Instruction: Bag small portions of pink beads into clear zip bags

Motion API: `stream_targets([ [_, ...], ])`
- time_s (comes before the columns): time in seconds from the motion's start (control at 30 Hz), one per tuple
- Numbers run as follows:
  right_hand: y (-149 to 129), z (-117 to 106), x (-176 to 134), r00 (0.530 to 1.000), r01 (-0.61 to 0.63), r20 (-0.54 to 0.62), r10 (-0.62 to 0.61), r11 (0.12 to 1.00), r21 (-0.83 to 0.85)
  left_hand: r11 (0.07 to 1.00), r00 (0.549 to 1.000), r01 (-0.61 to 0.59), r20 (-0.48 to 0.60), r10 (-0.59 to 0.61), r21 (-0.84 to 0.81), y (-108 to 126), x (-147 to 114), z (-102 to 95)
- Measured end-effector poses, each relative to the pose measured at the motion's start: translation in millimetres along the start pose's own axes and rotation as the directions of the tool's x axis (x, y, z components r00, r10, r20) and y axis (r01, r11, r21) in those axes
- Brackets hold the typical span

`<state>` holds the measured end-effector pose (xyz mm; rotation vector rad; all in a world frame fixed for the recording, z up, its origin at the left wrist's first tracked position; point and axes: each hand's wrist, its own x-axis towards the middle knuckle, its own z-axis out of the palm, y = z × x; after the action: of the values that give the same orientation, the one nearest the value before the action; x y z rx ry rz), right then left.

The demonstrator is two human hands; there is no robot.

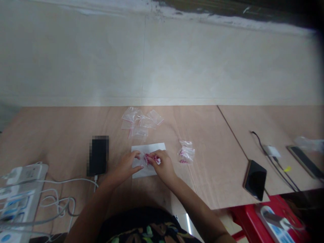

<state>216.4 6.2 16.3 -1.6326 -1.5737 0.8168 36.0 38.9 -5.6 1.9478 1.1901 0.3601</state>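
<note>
A white sheet of paper [149, 147] lies under both hands. On it is a pile of small red-pink and white pieces [156, 158], too small for me to name. My left hand [128, 164] is curled, thumb and fingers on a clear plastic zip bag [142, 158] with its opening toward the pile. My right hand [163, 165] reaches in from the other side, fingertips pinched together among the pieces at the bag's mouth. What its fingertips hold is partly hidden, but pink pieces show at them.
Several flat clear zip bags [139, 130] lie beyond the paper. To the right, filled zip bags [186, 153] hold pink pieces. A dark phone [98, 156] with cable is at left, near a power strip [27, 199]. Another phone [255, 179] rests near the table's right edge.
</note>
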Motion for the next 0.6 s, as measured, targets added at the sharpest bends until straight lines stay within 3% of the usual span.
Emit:
stream_targets([
  [0.1,-6,1,-3,1.0,0.021,-0.004,-0.021,1.0,0.019,1.0,1.0,-0.011,-0.002,0.011,-0.006,2,1,-0.9],
  [0.23,25,9,5,0.981,-0.128,-0.161,0.103,0.98,-0.151,1.0,1.0,0.01,0.003,-0.01,0.015,2,-1,-3.1],
  [0.4,55,21,13,0.991,-0.129,-0.025,0.128,0.943,-0.307,0.999,1.0,0.031,-0.002,-0.031,0.013,0,-2,-4.2],
  [0.6,54,22,16,0.984,-0.177,-0.027,0.178,0.925,-0.336,0.999,0.999,0.029,0.013,-0.029,0.016,2,-2,-4.6],
])
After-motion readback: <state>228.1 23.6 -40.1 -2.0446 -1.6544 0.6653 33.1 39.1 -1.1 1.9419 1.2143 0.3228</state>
